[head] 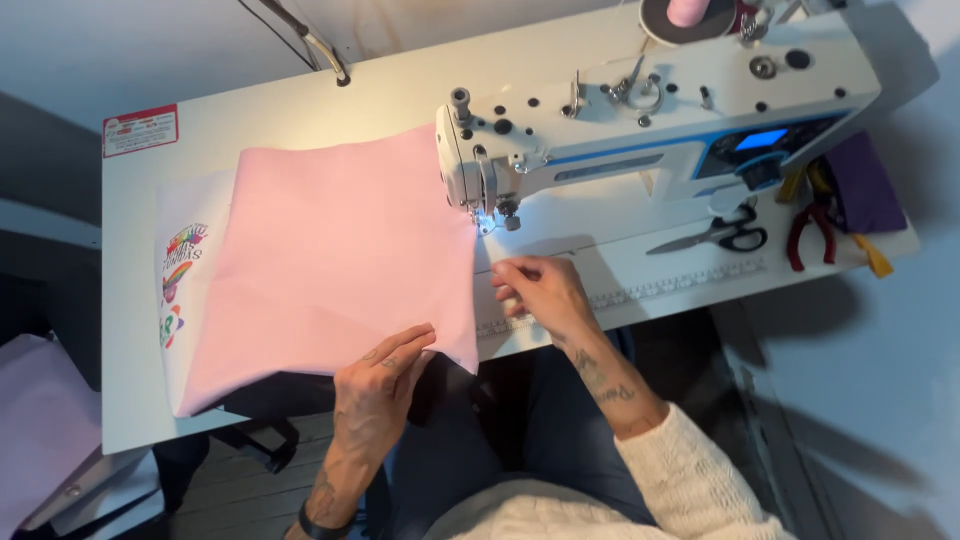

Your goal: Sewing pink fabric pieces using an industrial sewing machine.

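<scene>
A large pink fabric piece point(330, 260) lies flat on the white sewing table point(130, 400), its right edge under the needle foot point(487, 215) of the white sewing machine point(640, 130). My left hand point(385, 375) rests flat on the fabric's near edge, fingers pointing right. My right hand point(535, 290) sits just right of the fabric edge, below the needle, fingertips pinching what looks like the edge or a thread; which one is unclear.
Black-handled scissors point(715, 235) and red pliers point(812, 235) lie right of the machine, next to purple cloth point(868, 185). A printed white piece point(180, 270) peeks from under the pink fabric. A ruler strip point(660, 290) runs along the table front. More pink fabric point(40, 420) hangs at lower left.
</scene>
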